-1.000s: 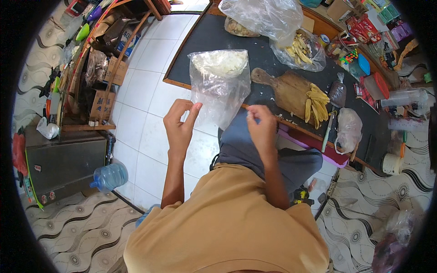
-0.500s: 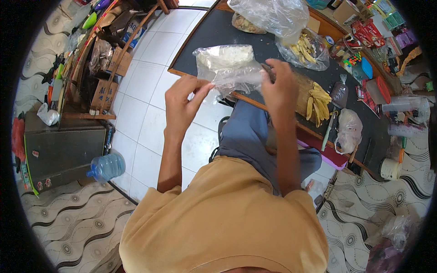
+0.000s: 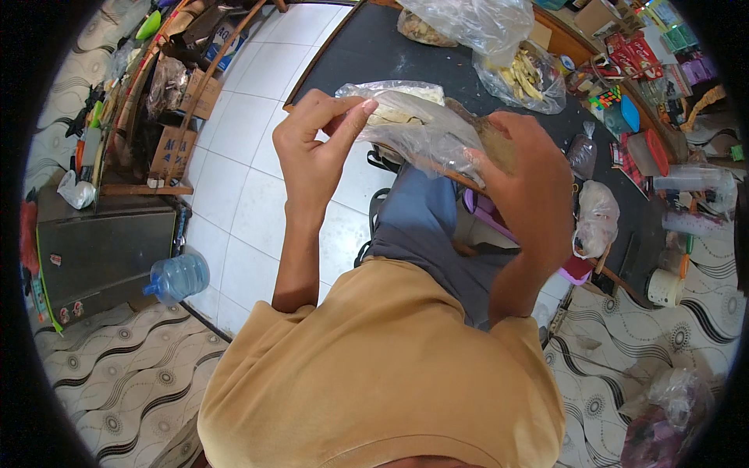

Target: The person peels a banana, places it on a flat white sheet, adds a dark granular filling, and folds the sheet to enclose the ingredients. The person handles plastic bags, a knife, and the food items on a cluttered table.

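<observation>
A clear plastic bag (image 3: 429, 132) with whitish contents is stretched between my two hands above the near edge of the dark table (image 3: 374, 54). My left hand (image 3: 320, 144) pinches the bag's left edge between thumb and fingers. On the bag's right side, my right hand (image 3: 530, 160) is closed with its fingertips on the plastic; some fingers are hidden behind it. Beneath and behind that hand shows a brown wooden board (image 3: 495, 144). Farther back lies an opened clear bag of yellowish peeled strips (image 3: 521, 76), partly under a large clear plastic bag (image 3: 476, 27).
A tied whitish bag (image 3: 598, 214) and a small bag of dark contents (image 3: 582, 152) lie right of my right hand. Jars, boxes and a puzzle cube (image 3: 605, 98) crowd the table's right side. A blue water bottle (image 3: 179, 278) lies on the floor at left.
My right hand has moved right and nearer, drawing the bag out and tilting it. It now covers the yellow strips on the board. My left hand has risen slightly.
</observation>
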A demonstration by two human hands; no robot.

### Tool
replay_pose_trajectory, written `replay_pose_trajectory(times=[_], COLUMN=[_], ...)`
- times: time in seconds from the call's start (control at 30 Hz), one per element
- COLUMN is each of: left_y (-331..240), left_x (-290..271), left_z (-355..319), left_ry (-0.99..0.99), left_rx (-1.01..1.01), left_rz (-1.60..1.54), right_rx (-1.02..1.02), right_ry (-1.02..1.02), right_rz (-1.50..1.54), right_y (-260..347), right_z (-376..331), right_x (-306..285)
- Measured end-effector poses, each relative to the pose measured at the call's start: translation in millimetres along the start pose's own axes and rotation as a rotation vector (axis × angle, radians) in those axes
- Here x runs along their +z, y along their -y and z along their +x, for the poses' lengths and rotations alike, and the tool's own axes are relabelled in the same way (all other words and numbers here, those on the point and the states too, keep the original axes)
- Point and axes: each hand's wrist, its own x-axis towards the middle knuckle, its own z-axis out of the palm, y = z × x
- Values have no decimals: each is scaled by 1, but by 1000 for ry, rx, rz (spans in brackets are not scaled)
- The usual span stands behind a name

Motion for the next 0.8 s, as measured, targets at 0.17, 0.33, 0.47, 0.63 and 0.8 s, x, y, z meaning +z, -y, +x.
replay_pose_trajectory(times=[0.17,0.33,0.47,0.63,0.8], left_y=[-2,-16,-11,-21,-22], left_x=[6,1,7,34,38], left_z=[-8,-21,-49,-87,-95], left_ry=[65,347,518,709,1115], left_rx=[-147,-142,-133,-100,-249], left_rz=[-77,-23,-119,-185,-148], right_rx=[-215,-23,-87,-62,411], right_ry=[53,370,279,411,426], right_rz=[480,494,700,442,966], right_y=[27,-17,-21,-71,-107], right_z=[-16,-17,-32,-46,-20], right_x=[10,93,119,186,232])
